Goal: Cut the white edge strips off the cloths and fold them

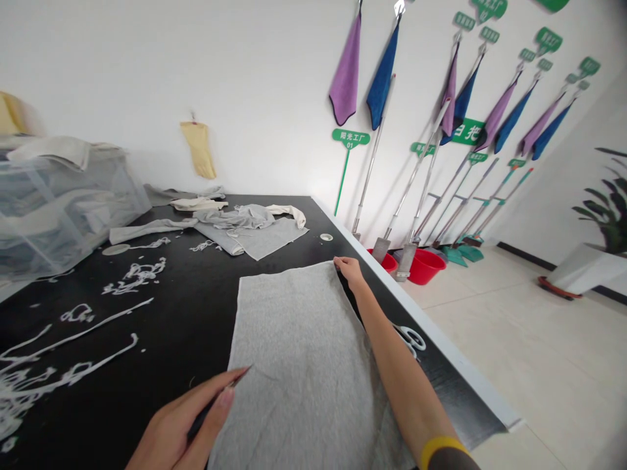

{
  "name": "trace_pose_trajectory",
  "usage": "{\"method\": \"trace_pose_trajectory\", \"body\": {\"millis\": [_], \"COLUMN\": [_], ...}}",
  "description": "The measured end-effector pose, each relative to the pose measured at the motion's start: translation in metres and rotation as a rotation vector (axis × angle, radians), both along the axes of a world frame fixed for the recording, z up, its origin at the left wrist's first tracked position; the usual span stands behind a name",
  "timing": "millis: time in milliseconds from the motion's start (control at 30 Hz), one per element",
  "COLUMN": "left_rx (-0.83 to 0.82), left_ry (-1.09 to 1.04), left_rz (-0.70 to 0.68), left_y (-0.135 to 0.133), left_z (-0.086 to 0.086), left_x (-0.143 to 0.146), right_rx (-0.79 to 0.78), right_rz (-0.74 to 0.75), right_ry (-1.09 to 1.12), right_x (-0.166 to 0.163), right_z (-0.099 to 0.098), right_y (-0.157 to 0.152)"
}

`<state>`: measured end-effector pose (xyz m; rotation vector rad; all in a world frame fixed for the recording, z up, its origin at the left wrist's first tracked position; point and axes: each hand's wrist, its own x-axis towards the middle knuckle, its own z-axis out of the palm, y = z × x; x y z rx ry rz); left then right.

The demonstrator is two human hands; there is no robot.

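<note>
A light grey piece of cloth (pixel 298 339) lies spread over the black tabletop, running out of view at the bottom. My right hand (pixel 347 269) pinches its far right corner, the forearm stretched along the cloth's right side. Over the cloth's left edge, my left hand (pixel 191 418) is closed around a thin, dark, pointed tool (pixel 240 377). The tool's tip is just above or touching the cloth; I cannot tell which. Most of its body is hidden by the fingers. Scissors with pale handles (pixel 411 338) lie right of my forearm, partly covered by it.
White fabric strips and scraps (pixel 73 365) litter the black table (pixel 191 326) on the left. Crumpled grey cloths (pixel 249 219) and a small white ring (pixel 326 237) lie farther back. A clear bin (pixel 63 215) of cloths stands back left. Red buckets (pixel 426 266) are on the floor, right.
</note>
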<state>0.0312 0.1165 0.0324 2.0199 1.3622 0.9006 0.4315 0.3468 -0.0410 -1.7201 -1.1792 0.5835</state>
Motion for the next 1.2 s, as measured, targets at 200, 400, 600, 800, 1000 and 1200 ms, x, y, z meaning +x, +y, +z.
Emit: {"method": "trace_pose_trajectory", "body": {"millis": [200, 400, 600, 800, 1000, 1200], "left_rx": [0.040, 0.159, 0.228, 0.296, 0.360, 0.411], "left_ry": [0.053, 0.247, 0.357, 0.390, 0.425, 0.464], "left_rz": [-0.011, -0.074, -0.104, -0.156, -0.184, -0.157], "left_y": [0.058, 0.133, 0.194, 0.217, 0.221, 0.223], "left_z": [0.047, 0.046, 0.030, 0.011, 0.000, 0.000], "left_x": [0.083, 0.164, 0.195, 0.204, 0.212, 0.215], "right_rx": [0.085, 0.157, 0.167, 0.155, 0.147, 0.148], "right_rz": [-0.002, 0.031, 0.058, 0.095, 0.112, 0.112], "right_ry": [-0.013, -0.047, -0.035, -0.048, -0.082, -0.137], "right_x": [0.002, 0.003, 0.003, 0.006, 0.005, 0.003], "right_z": [0.006, 0.018, 0.029, 0.036, 0.042, 0.045], "right_y": [0.000, 0.002, -0.001, -0.003, -0.002, -0.003]}}
